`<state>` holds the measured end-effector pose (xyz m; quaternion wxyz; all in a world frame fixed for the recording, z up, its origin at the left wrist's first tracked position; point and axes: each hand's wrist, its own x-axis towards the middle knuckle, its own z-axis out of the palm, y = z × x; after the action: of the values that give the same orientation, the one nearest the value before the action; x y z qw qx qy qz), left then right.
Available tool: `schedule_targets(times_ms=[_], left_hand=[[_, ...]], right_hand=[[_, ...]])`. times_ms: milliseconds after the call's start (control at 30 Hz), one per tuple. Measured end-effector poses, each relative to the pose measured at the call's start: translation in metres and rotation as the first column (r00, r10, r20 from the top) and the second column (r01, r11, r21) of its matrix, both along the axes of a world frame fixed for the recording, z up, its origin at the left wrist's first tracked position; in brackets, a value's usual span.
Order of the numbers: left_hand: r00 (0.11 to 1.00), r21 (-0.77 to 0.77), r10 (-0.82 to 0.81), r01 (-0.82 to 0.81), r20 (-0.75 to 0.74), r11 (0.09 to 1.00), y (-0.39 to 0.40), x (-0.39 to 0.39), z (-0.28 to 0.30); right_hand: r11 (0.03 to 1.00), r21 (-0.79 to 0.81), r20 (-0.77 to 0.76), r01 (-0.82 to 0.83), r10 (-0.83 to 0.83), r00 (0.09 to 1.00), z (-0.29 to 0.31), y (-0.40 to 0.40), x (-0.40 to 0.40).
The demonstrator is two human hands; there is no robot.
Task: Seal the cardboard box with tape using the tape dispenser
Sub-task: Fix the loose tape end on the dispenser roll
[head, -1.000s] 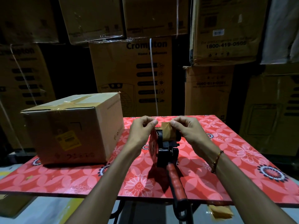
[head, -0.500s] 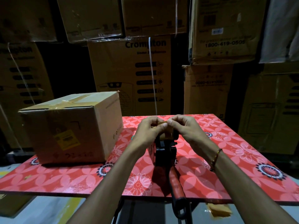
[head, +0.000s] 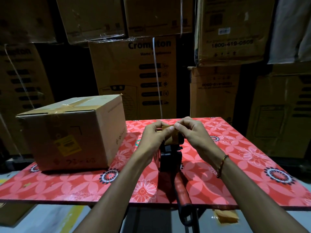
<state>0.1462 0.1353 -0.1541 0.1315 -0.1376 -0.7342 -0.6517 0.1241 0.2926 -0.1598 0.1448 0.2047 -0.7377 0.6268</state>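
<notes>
Tape being prepped; new seal on box not started.
Box [head: 70, 132] sits at counter [head: 244, 165] left, old tape across its top. Tape dispenser [head: 170, 158] upright mid-counter, well apart from it. Left hand [head: 155, 137] and right hand [head: 193, 132] both pinch the tape end [head: 167, 127] above the roll.

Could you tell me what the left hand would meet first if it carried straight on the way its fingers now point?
The left hand points right, toward the right hand. It already pinches the tape end above the tape dispenser, so it would likely meet the right hand's fingertips first, though depth is unclear.
</notes>
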Motion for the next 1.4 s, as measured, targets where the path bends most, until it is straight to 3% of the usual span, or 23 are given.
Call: schedule_targets(times_ms=[333, 433, 700, 767, 867, 967, 1067, 1200, 1400], left_hand=[[0.998, -0.03, 0.056, -0.055, 0.031, 0.998, 0.003, -0.005, 0.003], [0.997, -0.03, 0.067, -0.066, 0.045, 0.997, 0.006, -0.004, 0.004], [0.984, 0.006, 0.176, -0.176, 0.032, 0.984, 0.003, -0.008, 0.005], [0.964, -0.036, 0.26, -0.262, -0.054, 0.964, 0.0, -0.001, 0.001], [0.806, -0.171, 0.42, -0.524, -0.418, 0.835, -0.008, 0.014, -0.013], [0.673, -0.323, 0.32, -0.648, -0.667, 0.689, -0.014, 0.029, -0.029], [0.729, -0.452, 0.222, -0.602, -0.648, 0.658, -0.02, 0.032, -0.036], [0.835, -0.562, 0.135, -0.47, -0.534, 0.681, -0.025, 0.029, -0.035], [0.883, -0.543, 0.169, -0.409, -0.437, 0.733, -0.028, 0.026, -0.027]], right_hand=[[0.997, 0.045, -0.091, 0.062, -0.058, 0.994, -0.001, -0.004, 0.005], [0.995, -0.019, -0.097, 0.099, -0.1, 0.99, -0.003, -0.004, 0.006], [0.973, -0.08, 0.138, 0.215, -0.203, 0.969, -0.045, 0.009, 0.04], [0.975, -0.058, 0.212, 0.217, -0.2, 0.957, -0.058, 0.008, 0.049], [0.985, -0.131, 0.393, 0.114, -0.054, 0.918, -0.068, 0.004, 0.062], [0.995, -0.088, 0.463, 0.045, 0.001, 0.886, -0.069, 0.0, 0.074], [0.991, 0.125, 0.45, 0.048, -0.1, 0.887, -0.069, 0.001, 0.082], [0.966, 0.257, 0.449, -0.004, -0.116, 0.886, -0.064, 0.002, 0.086], [0.945, 0.328, 0.407, 0.001, -0.143, 0.902, -0.067, -0.02, 0.085]])
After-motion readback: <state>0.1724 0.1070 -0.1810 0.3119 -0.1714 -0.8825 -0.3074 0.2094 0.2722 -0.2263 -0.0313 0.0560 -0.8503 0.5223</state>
